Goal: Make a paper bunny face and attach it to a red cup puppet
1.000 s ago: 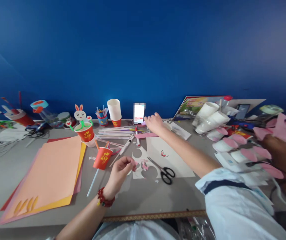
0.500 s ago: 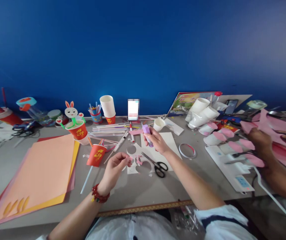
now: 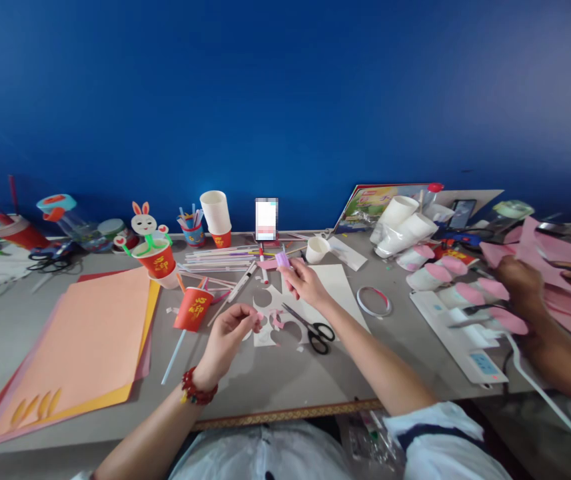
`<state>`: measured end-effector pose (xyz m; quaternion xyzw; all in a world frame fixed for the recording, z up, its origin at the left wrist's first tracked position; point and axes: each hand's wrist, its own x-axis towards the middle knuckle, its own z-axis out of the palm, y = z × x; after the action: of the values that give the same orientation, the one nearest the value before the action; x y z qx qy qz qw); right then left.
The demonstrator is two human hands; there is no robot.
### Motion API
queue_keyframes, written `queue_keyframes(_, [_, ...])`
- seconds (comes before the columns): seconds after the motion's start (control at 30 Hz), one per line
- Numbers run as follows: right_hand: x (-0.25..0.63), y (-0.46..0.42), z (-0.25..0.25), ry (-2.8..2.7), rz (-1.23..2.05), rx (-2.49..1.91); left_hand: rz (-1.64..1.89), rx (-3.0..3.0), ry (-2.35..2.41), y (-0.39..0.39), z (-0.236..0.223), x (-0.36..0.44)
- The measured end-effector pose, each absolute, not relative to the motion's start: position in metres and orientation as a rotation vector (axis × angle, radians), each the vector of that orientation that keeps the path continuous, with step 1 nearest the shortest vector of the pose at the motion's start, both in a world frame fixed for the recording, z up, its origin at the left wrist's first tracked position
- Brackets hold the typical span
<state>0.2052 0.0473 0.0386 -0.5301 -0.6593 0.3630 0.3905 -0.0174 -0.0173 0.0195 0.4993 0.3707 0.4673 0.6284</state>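
My left hand [image 3: 228, 337], with a red bead bracelet at the wrist, is closed in a pinch on a small pink paper cutout [image 3: 259, 317] held above the grey table [image 3: 285, 387]. My right hand [image 3: 301, 280] is wrapped round a purple glue stick [image 3: 282, 260], raised over a white sheet with round holes cut in it [image 3: 310, 300]. Black-handled scissors [image 3: 315, 330] lie on that sheet just right of my left hand. A red paper cup on a straw [image 3: 192, 309] lies tipped beside my left hand.
Orange, yellow and pink card sheets [image 3: 90, 347] lie at left. Straws [image 3: 220, 260], a rabbit cup [image 3: 152, 250], stacked white cups [image 3: 215, 213] and a phone [image 3: 266, 219] stand at the back. A tape ring [image 3: 374, 301] lies right of centre. Another person's hands [image 3: 522, 283] handle pink paper at right.
My right hand drew back from the far side of the table with the purple glue stick and now holds it above the white sheet. My left hand kept its pinch on the pink cutout.
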Motion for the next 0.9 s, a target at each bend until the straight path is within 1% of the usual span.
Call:
queue_keyframes(0.1, [0.21,0.052,0.042,-1.983,0.52,-1.654,1.073,1.137,0.863,-0.016,0.019,-0.016])
queue_keyframes(0.17, [0.211,0.056,0.044,-2.15,0.308,-1.822,1.072,1.126,0.881,-0.015,0.019,-0.015])
queue_keyframes(0.3, [0.206,0.064,0.044,-2.362,0.174,-1.985,1.083,1.098,0.901,-0.014,0.019,-0.014])
queue_keyframes(0.43, [0.203,0.071,0.043,-2.381,0.159,-2.031,1.087,1.108,0.925,-0.012,0.017,-0.014])
queue_keyframes(0.63, [0.216,0.064,0.056,-2.36,0.233,-1.981,1.091,1.118,0.929,-0.011,0.017,-0.015])
queue_keyframes(0.67, [0.218,0.06,0.059,-2.326,0.284,-1.947,1.097,1.128,0.93,-0.011,0.018,-0.015])
queue_keyframes(0.73, [0.223,0.048,0.062,-2.171,0.516,-1.799,1.111,1.157,0.94,-0.012,0.02,-0.015])
queue_keyframes(0.83, [0.225,0.025,0.06,-1.788,1.013,-1.437,1.144,1.249,0.967,-0.014,0.025,-0.018])
queue_keyframes(0.9, [0.222,0.008,0.058,-1.633,1.179,-1.321,1.174,1.345,0.972,-0.017,0.028,-0.02])
